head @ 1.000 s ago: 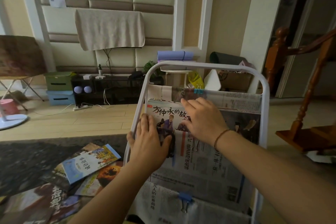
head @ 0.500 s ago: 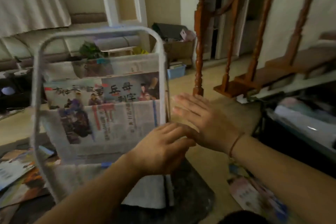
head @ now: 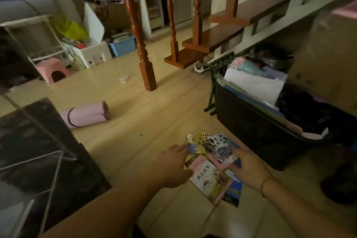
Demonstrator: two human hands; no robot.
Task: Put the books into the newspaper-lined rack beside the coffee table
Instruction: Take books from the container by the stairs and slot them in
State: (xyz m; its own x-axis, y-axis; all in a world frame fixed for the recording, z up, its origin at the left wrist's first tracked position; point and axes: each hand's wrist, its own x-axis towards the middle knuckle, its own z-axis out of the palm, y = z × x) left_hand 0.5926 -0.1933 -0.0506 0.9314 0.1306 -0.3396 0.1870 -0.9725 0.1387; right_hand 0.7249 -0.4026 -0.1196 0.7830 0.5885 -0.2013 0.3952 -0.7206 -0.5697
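Note:
Several thin picture books [head: 211, 162] lie overlapping on the wooden floor in the lower middle of the head view. A pink-covered one [head: 207, 177] is nearest me, a blue and a yellow one lie behind it. My left hand [head: 173, 166] reaches out flat, fingertips at the left edge of the pile. My right hand [head: 249, 168] lies with straight fingers on the right side of the pile, on the blue cover. Neither hand holds anything. The newspaper-lined rack is out of view.
A clear acrylic table corner [head: 48, 158] stands over a dark rug [head: 63, 141] at the left. A black bin [head: 270, 127] full of papers sits right of the books. A rolled pink mat [head: 87, 115], a stair post [head: 146, 67] and a pink stool [head: 53, 70] are beyond.
My view has swung right, away from the rack, which has left the frame. Both hands left the newspaper and dropped to a pile of books on the floor.

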